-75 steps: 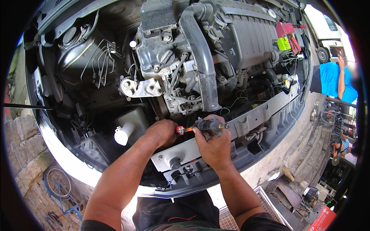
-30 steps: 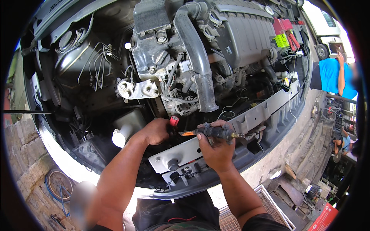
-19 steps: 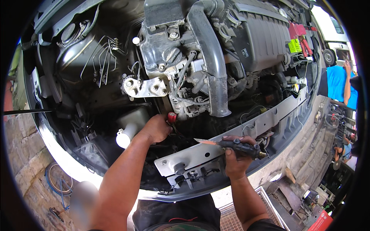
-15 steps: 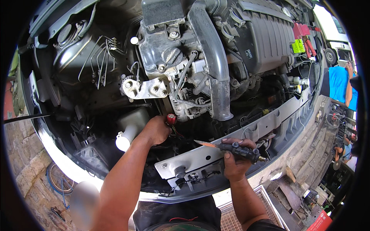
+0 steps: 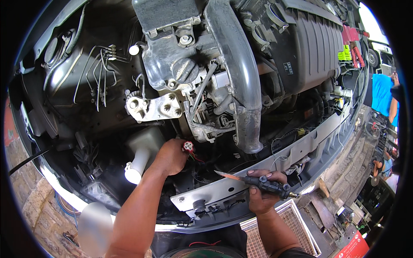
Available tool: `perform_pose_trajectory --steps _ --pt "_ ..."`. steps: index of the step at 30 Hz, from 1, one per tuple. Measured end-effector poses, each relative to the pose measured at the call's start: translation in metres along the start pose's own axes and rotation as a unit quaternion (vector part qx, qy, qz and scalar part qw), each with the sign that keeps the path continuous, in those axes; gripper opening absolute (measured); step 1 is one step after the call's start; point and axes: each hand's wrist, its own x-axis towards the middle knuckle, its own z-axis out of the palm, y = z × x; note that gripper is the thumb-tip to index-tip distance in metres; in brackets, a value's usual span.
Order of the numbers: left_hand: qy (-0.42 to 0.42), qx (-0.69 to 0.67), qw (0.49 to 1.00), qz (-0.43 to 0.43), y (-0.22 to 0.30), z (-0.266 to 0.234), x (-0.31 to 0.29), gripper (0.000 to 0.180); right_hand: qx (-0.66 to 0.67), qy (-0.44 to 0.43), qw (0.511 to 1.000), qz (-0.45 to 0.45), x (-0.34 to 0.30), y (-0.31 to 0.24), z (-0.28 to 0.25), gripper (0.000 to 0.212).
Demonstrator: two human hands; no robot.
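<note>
Down in the engine bay, my left hand [image 5: 171, 157] is closed round a small red-and-white electrical connector [image 5: 188, 147], whose open face shows beside my knuckles. Thin coloured wires [image 5: 198, 160] trail from it; the fingers' far side is hidden. Over the front metal crossbar [image 5: 215, 192], my right hand [image 5: 263, 195] grips a black tool [image 5: 267, 185] with a pointed, blade-like tip [image 5: 228, 175] and a brass-coloured end. The tip points left, toward the connector but apart from it. What exactly the tool is, I cannot make out.
A white-capped reservoir neck [image 5: 137, 167] stands left of my left wrist. Beyond lie the engine cover [image 5: 172, 60], a thick black intake pipe [image 5: 243, 77] and an airbox [image 5: 309, 47]. A wire-mesh grate [image 5: 282, 228] is below my right forearm. Another person in blue [image 5: 382, 92] is at the far right.
The view has shifted a little closer to the engine. The connector has turned so that its face shows more. My right hand keeps its hold on the black tool.
</note>
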Motion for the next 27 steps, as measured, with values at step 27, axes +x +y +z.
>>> perform_pose_trajectory --steps 27 --pt "-0.004 -0.004 1.0 -0.018 0.012 0.001 -0.004 0.027 -0.058 0.011 0.998 -0.02 0.003 0.0 0.004 0.054"
